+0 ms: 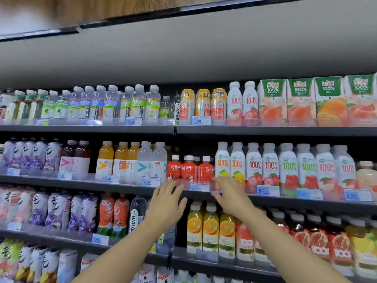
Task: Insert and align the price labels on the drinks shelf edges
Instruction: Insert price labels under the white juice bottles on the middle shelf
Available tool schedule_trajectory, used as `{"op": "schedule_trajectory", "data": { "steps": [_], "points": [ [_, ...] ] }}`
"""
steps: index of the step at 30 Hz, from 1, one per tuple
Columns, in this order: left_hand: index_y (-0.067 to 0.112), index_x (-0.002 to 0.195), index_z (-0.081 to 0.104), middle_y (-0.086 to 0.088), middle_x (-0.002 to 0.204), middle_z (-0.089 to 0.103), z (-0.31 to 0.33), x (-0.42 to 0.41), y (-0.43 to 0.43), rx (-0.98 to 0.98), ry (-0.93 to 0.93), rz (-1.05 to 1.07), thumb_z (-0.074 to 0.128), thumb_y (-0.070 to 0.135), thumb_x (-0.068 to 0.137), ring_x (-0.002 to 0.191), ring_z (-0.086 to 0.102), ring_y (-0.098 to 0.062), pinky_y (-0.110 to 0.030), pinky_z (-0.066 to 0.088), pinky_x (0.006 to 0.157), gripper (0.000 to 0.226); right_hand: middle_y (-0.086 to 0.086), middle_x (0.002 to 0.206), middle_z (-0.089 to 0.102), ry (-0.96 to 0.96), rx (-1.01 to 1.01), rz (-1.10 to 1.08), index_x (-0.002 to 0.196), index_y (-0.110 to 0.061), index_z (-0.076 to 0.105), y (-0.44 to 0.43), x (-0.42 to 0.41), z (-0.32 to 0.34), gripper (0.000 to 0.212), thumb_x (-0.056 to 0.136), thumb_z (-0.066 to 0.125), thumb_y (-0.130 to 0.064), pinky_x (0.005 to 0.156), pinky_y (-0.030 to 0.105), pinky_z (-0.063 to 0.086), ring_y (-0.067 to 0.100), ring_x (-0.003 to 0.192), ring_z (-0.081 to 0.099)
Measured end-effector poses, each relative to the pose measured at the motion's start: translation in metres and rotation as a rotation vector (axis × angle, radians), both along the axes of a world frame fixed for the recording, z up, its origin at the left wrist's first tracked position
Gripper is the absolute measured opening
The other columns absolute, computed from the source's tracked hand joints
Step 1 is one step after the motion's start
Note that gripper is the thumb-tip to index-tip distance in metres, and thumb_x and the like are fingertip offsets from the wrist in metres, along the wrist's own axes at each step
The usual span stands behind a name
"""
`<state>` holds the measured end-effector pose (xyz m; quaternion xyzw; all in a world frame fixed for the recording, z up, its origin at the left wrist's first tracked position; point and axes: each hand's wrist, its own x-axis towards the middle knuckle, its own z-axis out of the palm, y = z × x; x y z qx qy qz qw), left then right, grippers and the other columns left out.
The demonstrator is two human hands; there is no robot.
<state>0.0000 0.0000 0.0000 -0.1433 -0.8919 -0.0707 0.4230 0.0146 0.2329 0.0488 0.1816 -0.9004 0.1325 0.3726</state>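
A blue-and-white price label (199, 187) sits in a clear plastic holder on the edge of the second shelf (122, 187), below three red-capped bottles (189, 168). My left hand (166, 203) reaches up at the holder's left end, fingers spread and touching it. My right hand (229, 196) is at the holder's right end, its fingertips on the clear strip. Neither hand closes around anything. Other labels hang along the same edge, such as one reading 4.80 (150, 181) and one reading 5.00 (267, 190).
Four shelves of drinks fill the view: water bottles and juice cartons (302, 101) on top, white 100% juice bottles (285, 166) to the right, orange juice bottles (211, 229) under my hands. A dark vertical joint (175, 129) splits the shelving.
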Motion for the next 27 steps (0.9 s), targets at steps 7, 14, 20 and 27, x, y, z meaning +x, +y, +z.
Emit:
{"op": "schedule_trajectory", "data": {
  "steps": [7,14,20,27],
  "points": [
    [0.024,0.142,0.046,-0.001,0.146,0.046,-0.011,-0.059,0.011,-0.034,0.131,-0.056,0.048,0.04,0.097,0.138,0.039,-0.023,-0.043,0.033,0.115,0.047,-0.004,0.127,0.059,-0.055,0.065,0.001,0.132,-0.029,0.046,-0.005,-0.065,0.012,0.052,0.086,0.068,-0.035,0.098,0.04,0.043,0.02,0.115,0.05],
    [0.018,0.151,0.037,-0.003,0.157,0.036,-0.021,-0.096,0.004,-0.11,0.237,-0.123,0.044,0.041,0.101,0.147,0.029,-0.023,-0.048,0.028,0.118,0.056,-0.003,0.101,0.058,-0.112,0.06,-0.078,0.113,-0.042,0.04,-0.009,-0.096,0.013,0.045,0.079,0.071,-0.041,0.085,0.041,0.048,0.023,0.096,0.052],
    [0.014,0.146,0.045,-0.005,0.148,0.049,-0.022,-0.112,0.002,-0.158,0.284,-0.159,0.042,0.043,0.1,0.14,0.041,-0.025,-0.05,0.029,0.117,0.054,-0.003,0.099,0.058,-0.212,0.008,-0.101,0.108,-0.047,0.038,-0.019,-0.104,0.02,0.048,0.08,0.073,-0.03,0.087,0.043,0.051,0.022,0.094,0.055],
    [0.015,0.141,0.05,-0.004,0.142,0.053,-0.017,-0.119,0.0,-0.139,0.336,-0.217,0.043,0.045,0.099,0.135,0.044,-0.024,-0.049,0.026,0.118,0.052,-0.009,0.094,0.063,-0.176,-0.012,-0.157,0.106,-0.047,0.043,-0.024,-0.097,0.02,0.044,0.079,0.073,-0.029,0.091,0.042,0.046,0.02,0.098,0.054]
  ]
}}
